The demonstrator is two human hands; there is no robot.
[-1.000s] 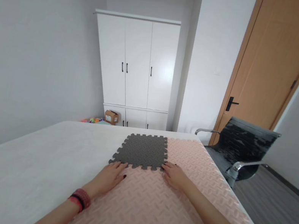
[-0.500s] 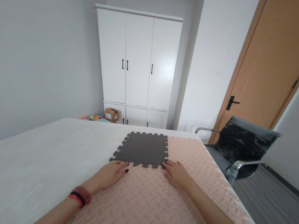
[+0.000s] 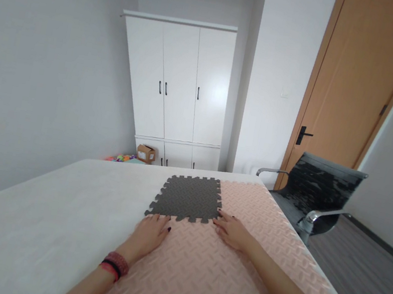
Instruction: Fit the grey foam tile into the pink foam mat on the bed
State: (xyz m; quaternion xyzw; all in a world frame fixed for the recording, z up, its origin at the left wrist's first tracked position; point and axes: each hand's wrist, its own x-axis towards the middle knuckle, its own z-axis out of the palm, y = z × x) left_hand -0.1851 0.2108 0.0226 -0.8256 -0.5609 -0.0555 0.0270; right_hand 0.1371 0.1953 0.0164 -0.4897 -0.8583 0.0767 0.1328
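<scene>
Left hand (image 3: 148, 234), red and black bands at the wrist, lies flat with fingers spread on the pink foam mat (image 3: 204, 275), fingertips at the near edge of the grey interlocking tile (image 3: 189, 198). Right hand (image 3: 232, 230), also flat and spread, presses at the tile's near right corner. Tile lies on the white surface (image 3: 35, 220), its teeth meeting the pink mat. Step, as judged: seating the joint. Next calls for firm downward pressure along the seam.
</scene>
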